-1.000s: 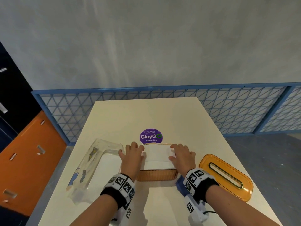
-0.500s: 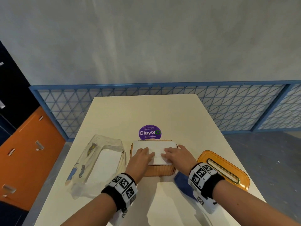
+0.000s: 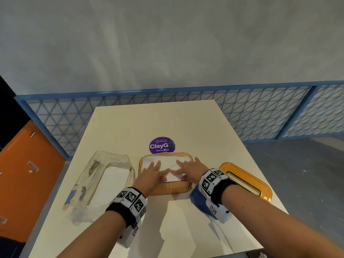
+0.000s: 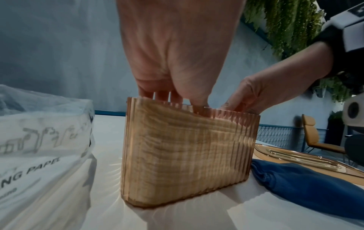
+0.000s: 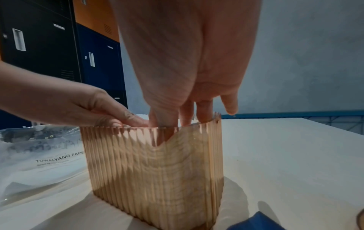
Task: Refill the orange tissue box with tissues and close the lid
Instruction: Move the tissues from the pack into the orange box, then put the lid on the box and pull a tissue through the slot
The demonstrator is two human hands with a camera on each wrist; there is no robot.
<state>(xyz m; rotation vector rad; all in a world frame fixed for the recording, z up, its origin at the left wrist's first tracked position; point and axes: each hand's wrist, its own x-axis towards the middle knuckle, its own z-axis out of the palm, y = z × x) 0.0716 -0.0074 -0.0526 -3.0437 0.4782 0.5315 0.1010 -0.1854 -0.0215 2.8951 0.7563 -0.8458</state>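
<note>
The ribbed orange tissue box [image 3: 170, 189] [image 4: 185, 155] [image 5: 157, 171] stands open-topped on the table, holding a stack of white tissues [image 3: 167, 162]. My left hand [image 3: 151, 174] [image 4: 173, 62] and right hand [image 3: 189, 169] [image 5: 187, 62] lie side by side on top of the stack, fingers straight, pressing it down into the box. In the right wrist view the stack dips under my fingers [image 5: 163, 124]. The orange lid [image 3: 247, 181] [image 4: 295, 155] with its slot lies flat on the table to the right of the box.
A clear plastic tissue wrapper [image 3: 100, 181] [image 4: 39, 140] [image 5: 39, 155] with some tissues inside lies left of the box. A blue cloth [image 3: 199, 200] [image 4: 305, 183] sits between box and lid. A purple sticker [image 3: 162, 145] is behind the box. The table [image 3: 186, 229] ends at a blue mesh fence.
Both hands have moved from the ends of the tissue stack to its top and pushed it down; the stack now sits lower in the box.
</note>
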